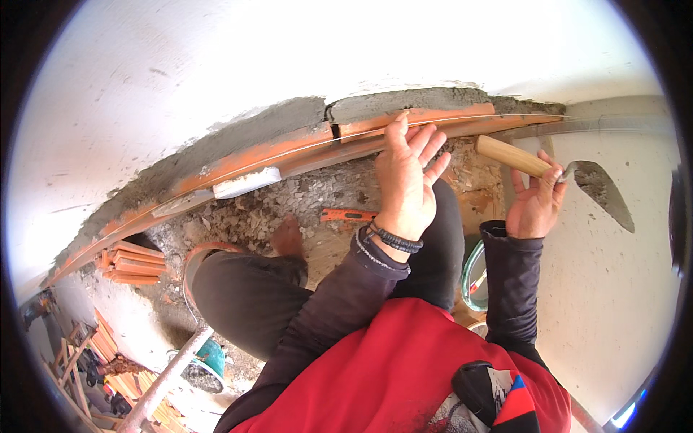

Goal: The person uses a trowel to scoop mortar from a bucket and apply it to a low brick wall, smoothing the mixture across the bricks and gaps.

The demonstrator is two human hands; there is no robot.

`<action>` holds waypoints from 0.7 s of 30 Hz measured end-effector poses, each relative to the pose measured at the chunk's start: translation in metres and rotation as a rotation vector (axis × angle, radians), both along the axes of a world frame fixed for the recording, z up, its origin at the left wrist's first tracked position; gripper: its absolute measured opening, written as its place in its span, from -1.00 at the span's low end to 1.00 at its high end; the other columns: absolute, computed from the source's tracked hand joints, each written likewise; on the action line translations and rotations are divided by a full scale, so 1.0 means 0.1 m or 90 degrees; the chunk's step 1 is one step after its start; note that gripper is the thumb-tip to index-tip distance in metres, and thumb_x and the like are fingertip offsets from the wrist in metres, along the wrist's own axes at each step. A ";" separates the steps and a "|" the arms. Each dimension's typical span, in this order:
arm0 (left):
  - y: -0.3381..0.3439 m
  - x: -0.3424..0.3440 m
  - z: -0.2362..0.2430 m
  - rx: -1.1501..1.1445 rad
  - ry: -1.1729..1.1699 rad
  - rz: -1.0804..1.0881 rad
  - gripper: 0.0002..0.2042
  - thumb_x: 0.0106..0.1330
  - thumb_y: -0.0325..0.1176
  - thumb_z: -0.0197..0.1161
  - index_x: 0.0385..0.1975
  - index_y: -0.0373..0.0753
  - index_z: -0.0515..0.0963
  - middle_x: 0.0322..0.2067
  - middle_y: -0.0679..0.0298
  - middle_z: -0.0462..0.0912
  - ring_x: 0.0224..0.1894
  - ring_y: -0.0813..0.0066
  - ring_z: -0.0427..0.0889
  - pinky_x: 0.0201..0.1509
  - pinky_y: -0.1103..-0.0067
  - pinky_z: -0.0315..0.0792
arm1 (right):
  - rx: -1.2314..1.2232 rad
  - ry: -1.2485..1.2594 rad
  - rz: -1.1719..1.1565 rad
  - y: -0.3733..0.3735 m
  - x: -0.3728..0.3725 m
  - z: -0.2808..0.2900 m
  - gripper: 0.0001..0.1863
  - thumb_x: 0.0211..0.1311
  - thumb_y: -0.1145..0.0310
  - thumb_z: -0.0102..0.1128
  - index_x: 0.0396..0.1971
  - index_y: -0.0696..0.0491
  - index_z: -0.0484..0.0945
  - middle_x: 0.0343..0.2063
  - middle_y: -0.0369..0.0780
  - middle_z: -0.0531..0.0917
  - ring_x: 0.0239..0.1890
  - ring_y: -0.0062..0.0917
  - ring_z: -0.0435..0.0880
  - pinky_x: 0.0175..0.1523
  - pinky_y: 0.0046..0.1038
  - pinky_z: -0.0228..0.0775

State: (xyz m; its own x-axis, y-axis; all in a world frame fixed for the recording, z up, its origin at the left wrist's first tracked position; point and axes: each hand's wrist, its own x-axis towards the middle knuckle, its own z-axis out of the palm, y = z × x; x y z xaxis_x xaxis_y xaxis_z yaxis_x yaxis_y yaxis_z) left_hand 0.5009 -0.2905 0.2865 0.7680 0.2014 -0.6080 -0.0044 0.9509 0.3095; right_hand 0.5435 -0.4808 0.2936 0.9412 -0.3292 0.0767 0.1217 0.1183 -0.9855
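Note:
My left hand (406,177) is raised, palm up with its fingers spread, at the front edge of a row of orange clay tiles (426,114) along the white wall. Its thumb tip overlaps the thin white string (303,146) stretched along the tiles; I cannot tell whether it touches. Nothing is held in it. To the right, my right hand (535,200) grips a trowel (603,193) near the neck, with the wooden handle pointing left and the mortar-stained blade right. Grey mortar (267,126) lies between tiles and wall, and a dark gap separates two tiles.
A white block (247,183) sits against the tile edge. On the debris-strewn floor lies an orange utility knife (348,215). Stacked tiles (133,261) stand at left, above a teal bucket (209,357) and a metal pole (166,379). Another bucket (474,278) is beside my right forearm.

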 end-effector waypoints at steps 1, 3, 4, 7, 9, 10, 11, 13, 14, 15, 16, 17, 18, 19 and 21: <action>0.01 0.00 0.00 -0.002 0.001 -0.005 -0.43 0.33 0.11 0.12 -0.01 -0.35 0.37 -0.06 0.14 0.58 0.01 0.35 0.57 0.08 0.32 0.47 | 0.004 0.005 -0.003 0.02 0.00 -0.03 -0.73 0.45 0.13 0.02 -0.05 -0.02 0.38 0.06 -0.18 0.51 0.09 -0.44 0.49 0.01 -0.23 0.54; 0.05 -0.01 0.00 -0.004 0.007 -0.009 -0.44 0.33 0.11 0.13 -0.02 -0.34 0.37 -0.07 0.16 0.59 0.01 0.36 0.57 0.09 0.33 0.46 | 0.015 0.010 0.001 0.04 0.01 -0.09 -0.73 0.45 0.13 0.02 -0.04 -0.02 0.37 0.06 -0.18 0.51 0.10 -0.44 0.48 0.00 -0.23 0.56; 0.03 0.00 0.00 -0.011 0.000 -0.012 -0.44 0.32 0.11 0.13 -0.02 -0.34 0.37 -0.07 0.17 0.59 0.02 0.36 0.57 0.09 0.33 0.45 | 0.018 0.004 -0.008 0.03 0.03 -0.08 -0.73 0.45 0.13 0.02 -0.04 -0.02 0.36 0.06 -0.17 0.51 0.11 -0.43 0.48 0.00 -0.22 0.56; 0.02 0.00 -0.01 -0.014 0.001 -0.006 -0.44 0.31 0.12 0.14 -0.02 -0.32 0.37 -0.06 0.17 0.59 0.05 0.36 0.55 0.12 0.33 0.42 | 0.031 -0.016 -0.018 0.11 0.08 -0.13 -0.72 0.45 0.14 0.01 -0.02 -0.01 0.34 0.07 -0.16 0.50 0.12 -0.41 0.47 0.02 -0.19 0.55; 0.01 -0.01 0.01 -0.021 0.003 -0.001 -0.45 0.31 0.12 0.15 -0.02 -0.30 0.36 -0.05 0.18 0.58 0.06 0.36 0.55 0.13 0.32 0.41 | 0.020 -0.053 -0.019 0.18 0.16 -0.13 -0.71 0.45 0.14 0.00 -0.02 0.00 0.32 0.07 -0.15 0.50 0.13 -0.38 0.47 0.04 -0.15 0.55; 0.01 -0.01 0.00 -0.025 0.003 0.001 -0.45 0.31 0.12 0.16 -0.02 -0.29 0.36 -0.05 0.18 0.58 0.06 0.36 0.55 0.13 0.32 0.41 | 0.017 -0.052 -0.017 0.19 0.16 -0.13 -0.71 0.45 0.14 0.00 -0.02 0.01 0.32 0.07 -0.14 0.50 0.13 -0.36 0.46 0.05 -0.13 0.54; 0.02 -0.02 0.01 -0.024 0.002 -0.001 -0.46 0.30 0.12 0.17 -0.02 -0.28 0.37 -0.05 0.18 0.58 0.05 0.35 0.55 0.13 0.32 0.41 | 0.015 -0.053 -0.014 0.19 0.16 -0.12 -0.71 0.45 0.14 0.01 -0.02 0.01 0.32 0.07 -0.13 0.50 0.14 -0.35 0.46 0.05 -0.11 0.54; 0.02 -0.02 0.01 -0.023 0.002 -0.005 -0.45 0.29 0.13 0.17 -0.02 -0.27 0.37 -0.05 0.18 0.58 0.04 0.35 0.56 0.11 0.33 0.41 | 0.004 -0.060 -0.015 0.13 0.15 -0.17 -0.68 0.44 0.13 0.02 -0.03 0.06 0.32 0.08 -0.12 0.49 0.15 -0.33 0.46 0.08 -0.06 0.54; 0.01 -0.02 0.01 -0.024 -0.002 -0.012 -0.45 0.29 0.13 0.17 -0.03 -0.27 0.38 -0.05 0.18 0.59 0.04 0.35 0.56 0.10 0.33 0.41 | 0.004 -0.064 -0.016 0.08 0.13 -0.17 -0.66 0.44 0.13 0.02 -0.03 0.07 0.32 0.08 -0.11 0.48 0.14 -0.33 0.46 0.08 -0.06 0.54; 0.02 -0.03 0.01 -0.020 -0.009 -0.017 -0.41 0.29 0.16 0.15 0.01 -0.29 0.37 -0.02 0.16 0.57 0.04 0.34 0.56 0.10 0.33 0.39 | 0.004 -0.065 -0.010 0.05 0.12 -0.17 -0.65 0.43 0.12 0.02 -0.03 0.09 0.32 0.09 -0.11 0.48 0.14 -0.33 0.46 0.08 -0.06 0.54; 0.01 -0.05 0.05 -0.019 -0.010 -0.022 -0.34 0.27 0.19 0.15 0.08 -0.31 0.32 0.00 0.13 0.56 0.05 0.33 0.54 0.12 0.34 0.38 | 0.004 -0.067 -0.005 0.02 0.11 -0.17 -0.63 0.43 0.12 0.03 -0.03 0.10 0.32 0.09 -0.10 0.47 0.14 -0.33 0.46 0.08 -0.06 0.54; 0.01 -0.07 0.07 -0.016 -0.007 -0.018 -0.31 0.26 0.20 0.16 0.11 -0.32 0.30 0.01 0.12 0.55 0.07 0.32 0.53 0.12 0.34 0.38 | 0.009 -0.066 0.006 0.01 0.08 -0.13 -0.60 0.42 0.10 0.03 -0.02 0.13 0.33 0.11 -0.10 0.46 0.13 -0.35 0.46 0.09 -0.08 0.55; 0.01 -0.08 0.08 -0.012 -0.003 -0.014 -0.28 0.25 0.22 0.16 0.14 -0.33 0.27 0.02 0.11 0.54 0.08 0.32 0.52 0.13 0.34 0.37 | 0.004 -0.062 0.009 0.01 0.07 -0.12 -0.60 0.42 0.10 0.03 -0.01 0.12 0.33 0.11 -0.10 0.46 0.13 -0.35 0.46 0.09 -0.09 0.55; 0.02 -0.10 0.08 -0.016 -0.003 -0.004 -0.25 0.23 0.22 0.18 0.17 -0.32 0.25 0.03 0.11 0.53 0.07 0.33 0.50 0.13 0.35 0.37 | -0.001 -0.059 0.012 0.02 0.05 -0.11 -0.60 0.42 0.10 0.03 -0.01 0.12 0.33 0.11 -0.10 0.47 0.13 -0.35 0.46 0.09 -0.10 0.55; 0.01 -0.13 0.06 -0.002 -0.006 0.004 -0.24 0.23 0.23 0.18 0.19 -0.30 0.24 0.04 0.11 0.52 0.05 0.34 0.51 0.12 0.36 0.37 | -0.009 -0.057 0.018 -0.01 0.05 -0.09 -0.61 0.43 0.11 0.03 0.01 0.11 0.33 0.11 -0.10 0.47 0.12 -0.36 0.47 0.08 -0.13 0.55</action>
State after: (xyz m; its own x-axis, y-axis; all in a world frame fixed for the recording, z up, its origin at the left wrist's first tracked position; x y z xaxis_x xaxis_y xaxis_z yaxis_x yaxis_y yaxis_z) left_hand 0.4882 -0.2891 0.2928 0.7725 0.2041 -0.6014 -0.0127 0.9518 0.3066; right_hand 0.5481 -0.4821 0.2846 0.9391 -0.3010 0.1655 0.2063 0.1092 -0.9724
